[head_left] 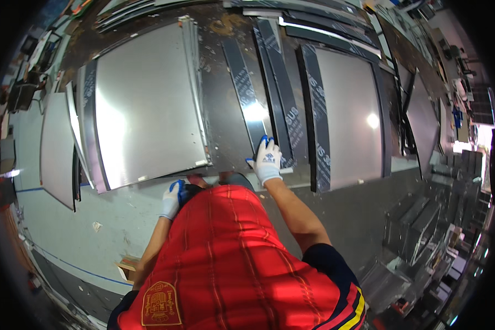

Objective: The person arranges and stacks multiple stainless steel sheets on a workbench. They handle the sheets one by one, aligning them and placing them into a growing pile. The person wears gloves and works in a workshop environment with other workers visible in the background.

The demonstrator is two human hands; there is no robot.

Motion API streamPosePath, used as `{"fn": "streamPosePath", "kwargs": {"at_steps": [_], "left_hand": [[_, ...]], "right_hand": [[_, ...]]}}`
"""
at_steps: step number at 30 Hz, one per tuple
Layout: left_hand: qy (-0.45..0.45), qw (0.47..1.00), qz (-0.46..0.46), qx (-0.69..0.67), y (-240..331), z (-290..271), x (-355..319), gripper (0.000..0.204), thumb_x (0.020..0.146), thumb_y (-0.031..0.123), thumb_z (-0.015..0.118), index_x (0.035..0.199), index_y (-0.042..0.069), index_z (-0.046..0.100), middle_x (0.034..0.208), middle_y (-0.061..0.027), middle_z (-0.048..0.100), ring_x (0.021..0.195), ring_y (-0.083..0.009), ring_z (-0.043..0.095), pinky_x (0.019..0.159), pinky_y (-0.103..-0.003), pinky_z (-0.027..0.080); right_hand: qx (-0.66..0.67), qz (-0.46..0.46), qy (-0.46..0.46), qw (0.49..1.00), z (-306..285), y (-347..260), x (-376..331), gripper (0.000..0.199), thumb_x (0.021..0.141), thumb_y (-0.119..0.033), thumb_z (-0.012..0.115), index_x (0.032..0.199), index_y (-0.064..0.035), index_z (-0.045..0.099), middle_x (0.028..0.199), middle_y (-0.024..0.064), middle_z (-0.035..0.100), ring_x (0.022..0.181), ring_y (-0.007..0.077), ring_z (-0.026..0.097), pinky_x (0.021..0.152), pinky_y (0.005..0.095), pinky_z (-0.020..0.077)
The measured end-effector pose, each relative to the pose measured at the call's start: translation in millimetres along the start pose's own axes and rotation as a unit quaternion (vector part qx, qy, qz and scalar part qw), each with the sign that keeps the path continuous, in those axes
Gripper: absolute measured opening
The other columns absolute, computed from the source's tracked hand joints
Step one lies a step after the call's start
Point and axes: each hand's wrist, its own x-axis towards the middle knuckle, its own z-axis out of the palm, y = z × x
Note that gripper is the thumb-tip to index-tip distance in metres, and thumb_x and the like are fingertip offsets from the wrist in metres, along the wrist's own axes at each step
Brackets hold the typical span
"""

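Observation:
My right hand [268, 160], in a white glove with blue fingertips, reaches to the near end of a narrow, shiny metal strip [246, 91]. Its fingers stretch forward and the thumb stands apart; the fingertips touch or lie very near the strip's end. Just right of it lie long dark strips [283, 93] with printed protective film. My left hand [173, 199], gloved the same way, hangs low by my body, below the near edge of a large silvery sheet panel [148, 104]. Its fingers are loosely bent, partly out of sight beside something dark, and I see no thing held.
The dark worktable [217, 71] carries another silvery panel [349, 115] with film-covered edges at the right. More strips [330, 36] are stacked at the back. Panels lean at far left [58, 148] and far right [423, 118]. A small cardboard box [127, 269] sits on the floor.

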Motion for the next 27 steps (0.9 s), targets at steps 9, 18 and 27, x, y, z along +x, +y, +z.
{"fn": "streamPosePath", "kwargs": {"at_steps": [9,18,27], "left_hand": [[-0.010,0.965,0.241,0.105,114,60,-33,0.037,0.112,0.015,0.059,0.141,-0.007,0.067,0.130,-0.0141,0.077,0.120,-0.0189,0.073,0.106,-0.035,0.057],[-0.019,0.966,0.217,0.140,202,90,10,0.037,0.112,0.018,0.061,0.144,0.001,0.067,0.131,-0.0094,0.076,0.110,-0.0170,0.072,0.097,-0.032,0.058],[-0.151,0.972,0.180,0.005,127,160,-28,0.061,0.115,0.057,0.054,0.155,0.010,0.057,0.120,-0.0060,0.070,0.099,-0.0135,0.063,0.088,-0.030,0.053]], "right_hand": [[0.206,-0.080,0.142,0.965,-31,21,-37,0.097,0.079,-0.021,0.087,0.161,0.0051,0.044,0.141,0.0332,0.052,0.132,0.0511,0.049,0.116,0.0569,0.0421],[0.400,-0.211,-0.007,0.892,-100,-21,-33,0.078,0.086,-0.010,0.081,0.158,0.0000,0.054,0.142,0.0219,0.059,0.134,0.0367,0.060,0.118,0.0412,0.0465],[0.512,-0.123,-0.003,0.850,-68,-154,38,0.066,0.100,-0.027,0.077,0.156,0.0015,0.056,0.150,0.0229,0.057,0.143,0.0406,0.056,0.120,0.0442,0.0451]]}}
